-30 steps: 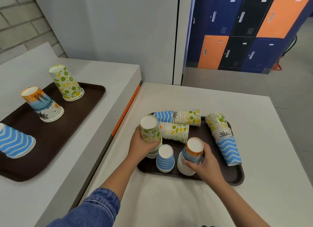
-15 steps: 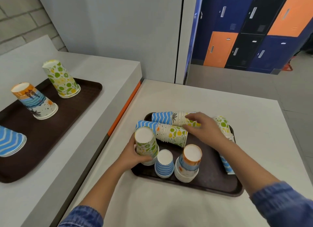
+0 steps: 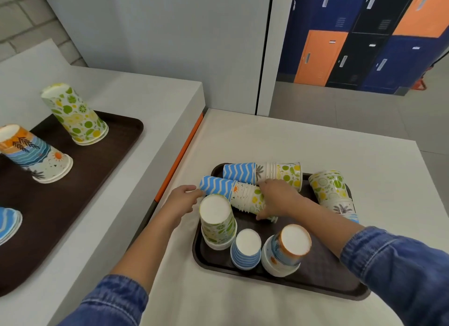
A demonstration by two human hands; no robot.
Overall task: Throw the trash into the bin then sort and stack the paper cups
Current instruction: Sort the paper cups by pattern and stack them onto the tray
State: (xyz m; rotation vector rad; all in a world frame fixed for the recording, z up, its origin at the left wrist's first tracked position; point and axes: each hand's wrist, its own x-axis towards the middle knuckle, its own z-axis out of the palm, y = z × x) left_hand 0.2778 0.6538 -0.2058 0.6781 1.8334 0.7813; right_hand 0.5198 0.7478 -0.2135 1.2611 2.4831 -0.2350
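Observation:
A dark tray (image 3: pixel 315 288) on the near table holds the unsorted paper cups. Three inverted stacks stand at its front: lime-print (image 3: pixel 217 228), blue-striped (image 3: pixel 245 251) and orange beach-print (image 3: pixel 286 251). A mixed stack (image 3: pixel 239 194) lies on its side with a blue chevron cup at its left end. My right hand (image 3: pixel 278 199) grips its lime-print end, fingers over and thumb under. My left hand (image 3: pixel 182 200) touches the chevron end with its fingertips. Two more mixed stacks lie on the tray, one at the back (image 3: pixel 262 173) and one at the right (image 3: pixel 331 192).
On the raised counter to the left, a second dark tray (image 3: pixel 80 192) carries sorted inverted stacks: lime-print (image 3: pixel 75 116), beach-print (image 3: pixel 34 155) and blue chevron (image 3: pixel 7 225). An orange strip (image 3: pixel 181 153) marks the step between the counters. Lockers stand far behind.
My left hand let go of the upright lime-print stack and moved to the chevron end of the lying stack. My right hand closed round that stack's other end.

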